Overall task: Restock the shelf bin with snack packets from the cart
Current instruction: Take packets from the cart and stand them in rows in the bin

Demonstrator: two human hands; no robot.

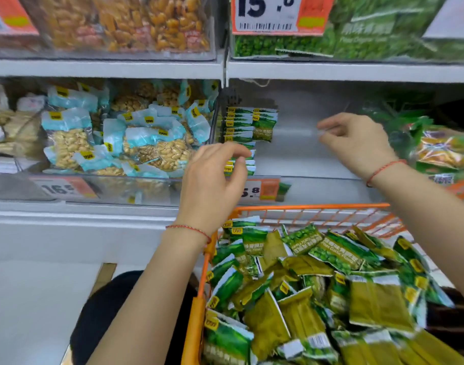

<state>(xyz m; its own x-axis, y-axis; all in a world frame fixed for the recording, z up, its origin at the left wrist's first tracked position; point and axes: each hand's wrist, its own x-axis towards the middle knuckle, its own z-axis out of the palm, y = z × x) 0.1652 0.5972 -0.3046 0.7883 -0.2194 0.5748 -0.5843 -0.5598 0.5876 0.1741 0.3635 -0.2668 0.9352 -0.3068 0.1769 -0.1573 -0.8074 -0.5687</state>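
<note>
Two bare hands reach up toward a grey store shelf, each wrist wearing one thin red string bracelet. The left hand (pixel 212 177), at centre frame, has loosely curled fingers touching a neat stack of green snack packets (pixel 241 138) standing on edge at the left end of a clear shelf bin (pixel 318 154); whether it pinches any packet cannot be told. About ten packet edges show in the stack, though blur prevents a sure count. The right hand (pixel 357 143), centre right, hovers inside the bin with fingers bent and appears to hold nothing. Across the lower right sits one orange wire cart (pixel 199 299), heaped with dozens of matching green packets (pixel 331 285), too many and too overlapped to count; one reads "Peas Garlic Flavor". In the middle left, a second bin holds pale blue peanut packets (pixel 115 138) with yellow labels too blurred to read. Three orange price tags show: "15.8" at top centre (pixel 275 14), "16.5" at lower left (pixel 65 188), and one partly hidden behind the left hand (pixel 262 191), reading "5.8".
</note>
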